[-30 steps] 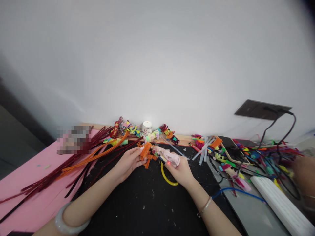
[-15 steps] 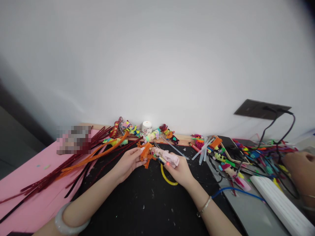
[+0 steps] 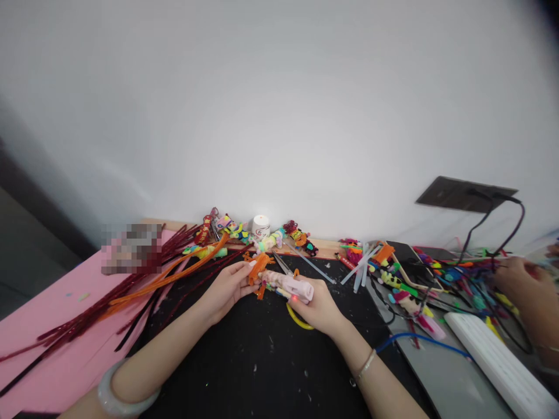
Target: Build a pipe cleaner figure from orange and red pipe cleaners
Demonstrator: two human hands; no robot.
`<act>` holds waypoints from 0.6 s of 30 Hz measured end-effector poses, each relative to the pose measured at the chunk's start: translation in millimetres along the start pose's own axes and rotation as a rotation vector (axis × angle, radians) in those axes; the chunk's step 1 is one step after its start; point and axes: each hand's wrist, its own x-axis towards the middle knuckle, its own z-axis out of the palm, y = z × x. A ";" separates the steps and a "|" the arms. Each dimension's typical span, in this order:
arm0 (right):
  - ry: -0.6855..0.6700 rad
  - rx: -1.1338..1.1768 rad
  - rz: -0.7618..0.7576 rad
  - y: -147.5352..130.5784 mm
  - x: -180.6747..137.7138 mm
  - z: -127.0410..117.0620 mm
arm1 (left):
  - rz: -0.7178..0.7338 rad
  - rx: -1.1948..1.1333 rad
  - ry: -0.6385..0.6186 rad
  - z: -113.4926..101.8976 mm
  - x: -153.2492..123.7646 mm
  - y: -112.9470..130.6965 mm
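Note:
My left hand (image 3: 227,288) is closed on a small orange pipe-cleaner figure (image 3: 258,269) above the black mat (image 3: 262,361). My right hand (image 3: 318,305) grips a pink glue gun (image 3: 290,284) with a red light on it. The gun's nozzle points left and touches the orange figure. A yellow loop (image 3: 297,319) lies under my right hand. A pale bangle sits on my left wrist, a thin bracelet on my right.
Long red and orange pipe cleaners (image 3: 131,285) fan over the pink sheet (image 3: 65,349) at left. Small craft figures and a white jar (image 3: 261,226) line the wall. Glue sticks (image 3: 362,265), a heap of colourful pieces, cables and a white power strip (image 3: 502,366) crowd the right. Another person's hand (image 3: 524,285) reaches in there.
My right hand has turned the glue gun flatter and slid it left, onto the orange figure. The other person's hand at right has moved further in and up over the colourful heap.

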 end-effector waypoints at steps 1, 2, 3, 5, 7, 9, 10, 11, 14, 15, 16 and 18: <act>0.015 0.003 0.008 1.5 -0.2 0.3 | -0.001 0.002 0.007 -0.3 0.2 -0.3; 0.030 0.006 0.017 3.3 -0.4 0.5 | -0.003 0.007 0.013 -0.5 0.3 -0.5; 0.044 0.004 0.026 5.2 -0.6 0.7 | -0.004 0.013 0.015 -0.4 0.3 -0.4; 0.079 -0.009 0.046 8.1 -1.0 0.8 | -0.008 0.028 0.014 0.3 -0.3 0.3; 0.119 -0.035 0.072 9.3 -0.9 0.2 | -0.011 0.033 0.016 1.3 -1.2 1.4; 0.179 -0.060 0.100 8.9 -0.3 -1.4 | -0.013 0.027 0.016 1.9 -2.0 2.0; 0.219 -0.079 0.117 8.4 0.2 -2.7 | -0.013 0.022 0.013 2.0 -2.2 2.1; 0.261 -0.104 0.138 7.7 0.8 -4.3 | -0.012 0.019 0.009 1.9 -2.3 2.1; 0.351 -0.235 0.234 6.4 2.8 -10.3 | -0.011 0.018 -0.006 0.6 -1.9 1.0; 0.362 -0.298 0.282 6.5 3.4 -12.6 | -0.010 0.018 -0.011 0.0 -1.6 0.5; 0.367 -0.361 0.332 6.9 3.9 -14.8 | -0.010 0.020 -0.019 -0.6 -1.3 0.0; 0.370 -0.471 0.430 9.0 4.9 -18.6 | -0.010 0.028 -0.031 -1.4 -1.1 -0.7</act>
